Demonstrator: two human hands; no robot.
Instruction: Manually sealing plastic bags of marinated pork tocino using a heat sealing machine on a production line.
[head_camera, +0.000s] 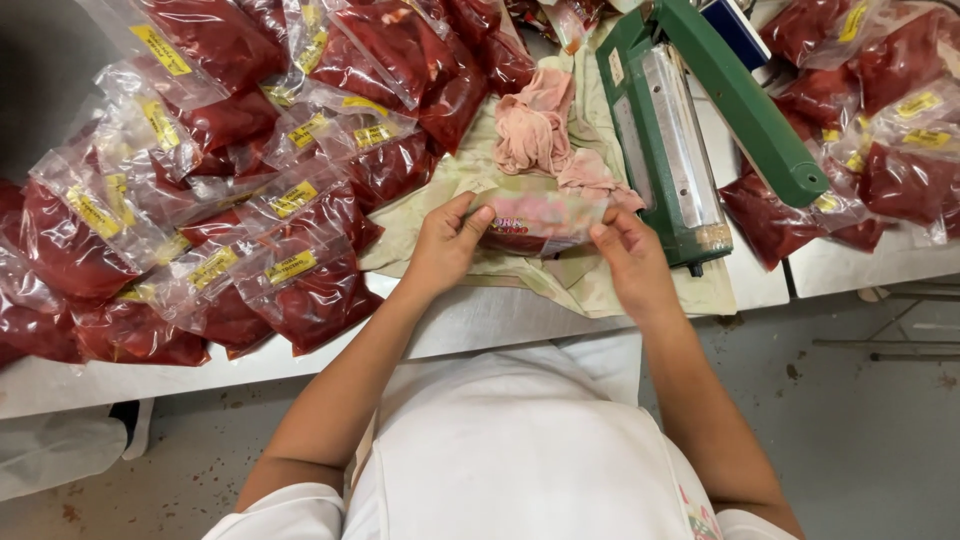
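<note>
My left hand (445, 243) and my right hand (625, 250) hold a clear plastic pouch (535, 220) of dark red paste between them, one hand at each end. The pouch is tilted up just above a pale cloth (440, 215) spread on the steel table (480, 320). A green heat sealer (665, 140) with its arm raised stands just right of the pouch, close to my right hand. A crumpled pink rag (535, 125) lies on the cloth behind the pouch.
Several filled pouches of red paste with yellow labels are heaped on the left (230, 190) and across the back. More pouches pile up on the right (880, 120) past the sealer. A second table adjoins on the right; grey floor lies below.
</note>
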